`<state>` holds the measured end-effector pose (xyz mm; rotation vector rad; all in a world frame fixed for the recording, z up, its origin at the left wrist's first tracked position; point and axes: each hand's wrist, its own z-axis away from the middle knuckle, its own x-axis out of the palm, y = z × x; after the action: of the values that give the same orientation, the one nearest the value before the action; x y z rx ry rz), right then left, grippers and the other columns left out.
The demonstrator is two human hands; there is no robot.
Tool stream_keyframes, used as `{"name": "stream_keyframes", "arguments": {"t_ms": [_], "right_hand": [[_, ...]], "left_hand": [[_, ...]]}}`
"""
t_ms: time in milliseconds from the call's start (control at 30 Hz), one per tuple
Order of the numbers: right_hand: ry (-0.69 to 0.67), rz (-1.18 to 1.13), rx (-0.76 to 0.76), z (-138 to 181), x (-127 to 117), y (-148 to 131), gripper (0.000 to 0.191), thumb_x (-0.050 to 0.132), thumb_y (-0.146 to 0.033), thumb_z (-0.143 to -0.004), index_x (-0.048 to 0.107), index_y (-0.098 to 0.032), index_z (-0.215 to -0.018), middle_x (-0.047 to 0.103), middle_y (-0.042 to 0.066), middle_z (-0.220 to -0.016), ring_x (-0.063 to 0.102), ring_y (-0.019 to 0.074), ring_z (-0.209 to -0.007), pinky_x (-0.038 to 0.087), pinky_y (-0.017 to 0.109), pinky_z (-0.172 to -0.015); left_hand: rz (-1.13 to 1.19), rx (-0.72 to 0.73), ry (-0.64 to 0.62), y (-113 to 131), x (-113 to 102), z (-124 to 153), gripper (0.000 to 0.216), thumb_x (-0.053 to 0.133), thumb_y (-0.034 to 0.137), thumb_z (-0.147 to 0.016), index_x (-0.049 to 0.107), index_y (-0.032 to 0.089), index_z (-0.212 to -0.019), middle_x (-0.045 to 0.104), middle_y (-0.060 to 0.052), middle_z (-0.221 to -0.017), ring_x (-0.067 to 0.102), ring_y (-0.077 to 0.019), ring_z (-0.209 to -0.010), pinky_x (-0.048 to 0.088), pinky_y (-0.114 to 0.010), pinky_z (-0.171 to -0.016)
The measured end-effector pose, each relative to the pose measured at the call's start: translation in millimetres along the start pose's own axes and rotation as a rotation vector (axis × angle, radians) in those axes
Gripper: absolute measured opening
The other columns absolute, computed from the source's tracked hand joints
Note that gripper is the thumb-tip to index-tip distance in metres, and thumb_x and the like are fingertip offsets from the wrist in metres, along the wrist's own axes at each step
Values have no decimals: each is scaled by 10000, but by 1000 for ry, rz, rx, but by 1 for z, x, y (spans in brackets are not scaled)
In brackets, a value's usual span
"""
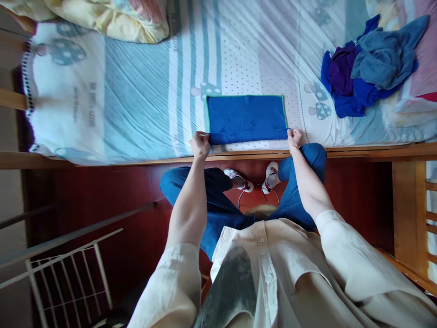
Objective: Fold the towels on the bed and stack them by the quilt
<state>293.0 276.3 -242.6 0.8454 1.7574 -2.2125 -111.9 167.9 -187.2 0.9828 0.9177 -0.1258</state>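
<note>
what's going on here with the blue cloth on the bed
A person seated at the bedside has a blue cloth laid flat as a neat rectangle on the patterned bedsheet, close to the wooden bed edge. The left hand pinches the cloth's near left corner and the right hand pinches its near right corner. A heap of blue and purple cloths lies further right on the bed, apart from the flat one, and a pillow sits at the far left.
</note>
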Motion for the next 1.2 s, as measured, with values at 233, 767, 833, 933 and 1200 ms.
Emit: {"name": "stream_keyframes", "arguments": {"t_ms": [233,767,833,933,1200], "right_hand": [[-65,295,-4,24,-8,-13,178,553,-297,-981,655,-169,-1051,726,111,-954,663,255,-994,502,386,-966],[96,387,106,41,17,-26,278,412,-206,-1013,673,-123,-1067,730,183,-1088,687,273,-1057,501,406,-1008],[114,391,114,41,22,-24,274,405,-198,-1015,664,-121,-1062,729,191,-1087,695,279,-1050,511,413,-999],[137,407,111,39,27,-21,273,390,-203,-1022,650,-129,-1059,726,195,-1086,699,289,-1068,523,430,-991],[186,506,51,36,34,-11,230,390,-219,-1049,610,-168,-1006,719,166,-1039,724,264,-1031,558,381,-914]], "left_hand": [[-89,-6,-26,-10,4,8,88,559,297,-904,580,212,-893,701,-87,-894,677,-261,-990,481,-384,-998],[-205,-136,-11,-15,22,0,231,468,378,-956,593,202,-873,715,-141,-953,674,-296,-1031,472,-440,-1034],[-216,-136,-5,-12,22,1,250,459,390,-964,597,201,-877,718,-147,-964,674,-298,-1038,476,-436,-1031],[-238,-146,-10,-9,22,2,262,454,398,-971,615,199,-911,725,-157,-992,668,-312,-1090,477,-441,-1034],[-267,-148,14,-8,26,4,305,450,412,-986,649,182,-1005,741,-154,-1029,676,-333,-1122,498,-450,-1028]]}}
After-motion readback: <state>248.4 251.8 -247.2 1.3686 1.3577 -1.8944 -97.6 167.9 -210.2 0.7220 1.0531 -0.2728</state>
